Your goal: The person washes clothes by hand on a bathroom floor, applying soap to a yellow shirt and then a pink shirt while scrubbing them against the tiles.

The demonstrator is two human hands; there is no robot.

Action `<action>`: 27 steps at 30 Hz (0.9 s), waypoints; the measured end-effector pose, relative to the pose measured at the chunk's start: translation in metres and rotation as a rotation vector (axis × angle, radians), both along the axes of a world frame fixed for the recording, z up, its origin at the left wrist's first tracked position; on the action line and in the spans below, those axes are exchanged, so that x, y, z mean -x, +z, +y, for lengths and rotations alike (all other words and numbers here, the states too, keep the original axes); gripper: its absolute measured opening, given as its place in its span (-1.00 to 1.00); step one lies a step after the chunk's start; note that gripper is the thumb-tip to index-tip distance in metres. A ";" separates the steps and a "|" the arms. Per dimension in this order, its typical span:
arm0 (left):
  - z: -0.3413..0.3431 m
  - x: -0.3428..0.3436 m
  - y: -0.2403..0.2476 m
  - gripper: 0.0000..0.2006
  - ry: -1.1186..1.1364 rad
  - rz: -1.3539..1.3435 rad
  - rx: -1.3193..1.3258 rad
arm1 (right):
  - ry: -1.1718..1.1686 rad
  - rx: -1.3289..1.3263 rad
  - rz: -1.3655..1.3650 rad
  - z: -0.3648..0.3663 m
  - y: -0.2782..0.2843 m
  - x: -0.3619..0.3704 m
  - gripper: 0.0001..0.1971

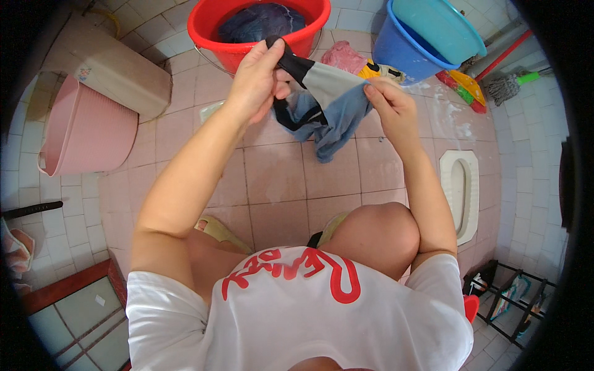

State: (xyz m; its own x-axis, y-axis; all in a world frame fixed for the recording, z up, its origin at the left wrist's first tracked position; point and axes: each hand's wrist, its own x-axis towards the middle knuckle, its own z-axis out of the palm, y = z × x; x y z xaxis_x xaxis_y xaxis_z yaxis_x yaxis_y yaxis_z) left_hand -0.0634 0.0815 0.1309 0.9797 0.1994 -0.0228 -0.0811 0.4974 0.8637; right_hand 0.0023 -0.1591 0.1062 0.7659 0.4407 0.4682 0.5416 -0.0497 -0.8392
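Pink-tiled bathroom floor [272, 179], left hand [257, 80] and right hand [390, 105] both pinched on a wet grey-and-black garment [328, 105] held by the red tub [260, 28], which looks like it's got more laundry soaking.

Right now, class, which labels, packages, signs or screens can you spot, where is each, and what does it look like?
Sticker label: small, roughly square, pale with coloured marks, on the beige box at upper left.
Printed design: large red lettering across the white T-shirt, bottom centre.
No packages, signs or screens visible.
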 end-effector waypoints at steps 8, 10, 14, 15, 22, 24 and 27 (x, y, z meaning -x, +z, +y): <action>0.004 -0.009 -0.002 -0.86 0.136 -0.011 0.060 | -0.069 -0.170 0.461 -0.020 -0.001 0.002 -0.86; 0.008 -0.008 0.000 -0.84 0.132 0.040 0.045 | -0.064 -0.419 0.748 -0.025 -0.005 -0.004 -0.87; 0.022 0.003 0.009 -0.81 -0.120 0.194 0.001 | 0.128 -0.492 0.816 -0.043 -0.010 -0.011 -0.79; 0.021 0.001 0.008 -0.83 -0.174 0.174 0.019 | 0.199 -0.496 0.887 -0.040 -0.007 -0.006 -0.77; -0.008 0.006 0.024 -0.88 -0.290 0.021 0.001 | 0.449 0.273 1.077 0.006 -0.033 0.023 -0.56; -0.014 0.008 0.028 -0.89 -0.347 -0.011 -0.159 | 0.570 0.580 0.805 0.010 -0.025 0.035 -0.49; -0.002 0.010 0.042 -0.91 -0.350 0.025 -0.471 | 0.409 0.673 0.518 0.014 -0.054 0.013 -0.46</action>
State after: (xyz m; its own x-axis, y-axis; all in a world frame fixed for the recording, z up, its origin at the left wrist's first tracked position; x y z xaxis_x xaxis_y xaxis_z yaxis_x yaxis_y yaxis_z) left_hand -0.0738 0.0795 0.1732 0.9893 -0.1421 -0.0341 0.0420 0.0530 0.9977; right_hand -0.0109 -0.1454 0.0524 0.5335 0.7753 -0.3380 0.1917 -0.5001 -0.8445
